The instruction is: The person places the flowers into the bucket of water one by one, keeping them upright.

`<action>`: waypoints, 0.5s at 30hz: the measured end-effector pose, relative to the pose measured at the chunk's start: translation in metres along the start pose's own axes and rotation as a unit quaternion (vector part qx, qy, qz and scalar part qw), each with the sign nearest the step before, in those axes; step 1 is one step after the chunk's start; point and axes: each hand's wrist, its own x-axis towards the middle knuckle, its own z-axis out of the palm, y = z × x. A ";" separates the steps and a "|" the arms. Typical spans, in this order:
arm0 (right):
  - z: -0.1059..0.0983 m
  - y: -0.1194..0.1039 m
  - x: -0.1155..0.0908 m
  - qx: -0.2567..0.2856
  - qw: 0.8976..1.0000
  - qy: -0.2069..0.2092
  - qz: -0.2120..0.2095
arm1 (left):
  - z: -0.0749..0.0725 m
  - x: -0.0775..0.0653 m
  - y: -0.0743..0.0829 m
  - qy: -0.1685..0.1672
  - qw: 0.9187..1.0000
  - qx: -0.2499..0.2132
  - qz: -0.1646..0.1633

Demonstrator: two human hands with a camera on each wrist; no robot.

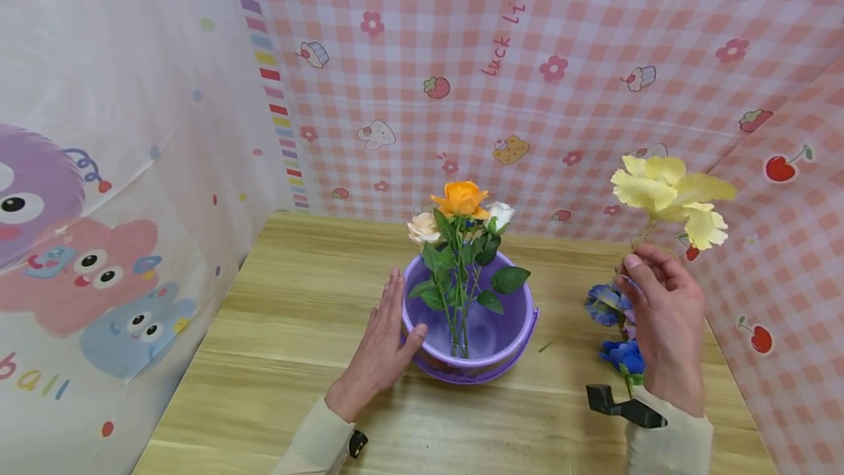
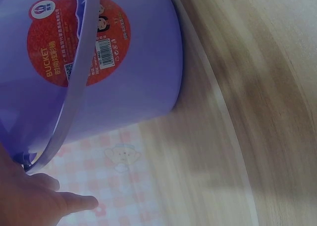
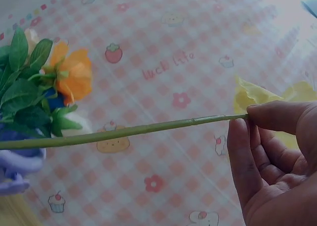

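A purple bucket stands on the table, holding an orange rose, a cream rose, a white rose and green leaves. My left hand rests with straight fingers against the bucket's left rim. In the left wrist view, the bucket's side shows a red label and its handle. To the right, my right hand pinches the green stem of a yellow flower between thumb and fingers, raised above the table. The right wrist view shows that stem stretching left toward the bucket.
Blue flowers lie on the table under and beside my right wrist. A small green scrap lies right of the bucket. Pink checked cloth rises behind the wooden table, and a white printed cloth hangs at left.
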 end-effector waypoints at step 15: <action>0.035 0.013 0.000 -0.019 1.000 -0.017 0.000 | 0.000 0.000 0.000 -0.001 1.000 -0.002 -0.003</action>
